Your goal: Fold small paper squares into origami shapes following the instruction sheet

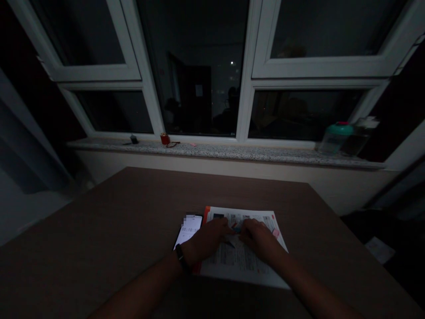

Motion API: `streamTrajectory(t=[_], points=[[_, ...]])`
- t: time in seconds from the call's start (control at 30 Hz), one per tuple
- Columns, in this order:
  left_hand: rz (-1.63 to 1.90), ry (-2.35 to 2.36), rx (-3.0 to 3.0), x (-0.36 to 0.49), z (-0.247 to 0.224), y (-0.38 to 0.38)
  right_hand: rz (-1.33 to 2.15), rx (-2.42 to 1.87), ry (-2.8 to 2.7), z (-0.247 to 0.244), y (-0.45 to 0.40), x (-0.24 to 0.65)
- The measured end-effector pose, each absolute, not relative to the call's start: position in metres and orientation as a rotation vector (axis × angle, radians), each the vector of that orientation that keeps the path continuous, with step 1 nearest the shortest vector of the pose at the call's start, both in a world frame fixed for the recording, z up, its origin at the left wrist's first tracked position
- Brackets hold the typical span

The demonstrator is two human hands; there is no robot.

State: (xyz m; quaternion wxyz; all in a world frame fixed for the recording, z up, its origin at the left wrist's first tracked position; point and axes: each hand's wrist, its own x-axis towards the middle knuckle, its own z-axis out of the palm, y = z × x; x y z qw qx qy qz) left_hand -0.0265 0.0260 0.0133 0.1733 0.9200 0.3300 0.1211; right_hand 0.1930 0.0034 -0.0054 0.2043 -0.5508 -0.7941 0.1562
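In the dim head view, my left hand (210,237) reaches over the left part of a printed booklet (232,268) with an orange-red edge. My right hand (257,237) is over its right part, with the fingers bent inward. Between my fingertips is a small blue and red object (236,229), too dark to name. A thin pointed dark piece (229,244) shows just below my left fingers. Both hands look closed around something small. A pink piece (276,233) lies by the booklet's right edge. My left wrist wears a dark band.
A phone (189,230) with a lit timer screen lies left of the booklet on the brown table (149,199). On the granite windowsill (232,153) stand a red jar (164,138), a small dark bottle (133,139) and a green-lidded container (336,138).
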Motion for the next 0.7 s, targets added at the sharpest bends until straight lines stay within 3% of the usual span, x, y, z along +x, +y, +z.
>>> streamTrajectory(t=[0.7], points=[[0.353, 0.96, 2.846, -0.025, 0.017, 0.018, 0.347, -1.334, -2.393, 0.004, -0.006, 0.2]])
